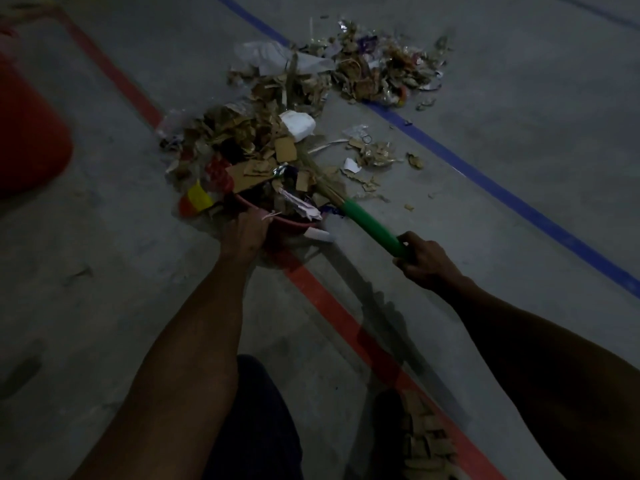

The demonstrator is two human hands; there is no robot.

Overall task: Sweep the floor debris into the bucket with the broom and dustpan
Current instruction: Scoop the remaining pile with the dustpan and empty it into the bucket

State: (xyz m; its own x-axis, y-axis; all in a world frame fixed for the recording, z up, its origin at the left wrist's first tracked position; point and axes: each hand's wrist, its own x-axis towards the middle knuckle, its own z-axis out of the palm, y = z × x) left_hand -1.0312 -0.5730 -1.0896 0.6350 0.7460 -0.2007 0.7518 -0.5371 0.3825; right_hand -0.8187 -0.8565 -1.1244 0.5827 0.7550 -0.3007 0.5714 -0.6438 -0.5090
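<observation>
Nearest, bottom right: a small heap of brown cardboard scraps [427,441] lies beside the red floor stripe [332,306], not yet collected.

Left hand [244,233]: fingers curled over the rear rim of the red plastic dustpan [294,221]. Judged purpose: pin the pan to the grey concrete floor [104,289] so it does not slide as litter is pushed in. The pan is mostly buried under debris, so its shape is unclear.

Right hand [427,259]: fingers wrapped round the end of the green handle of the straw broom [372,225]. The shaft slants low and the bristles lie in the mixed pile of cardboard, paper and foil litter [263,147], apparently to drag it towards the pan.

A second patch of litter [381,67] straddles the blue floor stripe [485,181], well apart from the pan.

The red plastic bucket [31,133] stands at the left edge, near the pan, probably for a short carry.

No legible writing or brands; the frame is too dark.
</observation>
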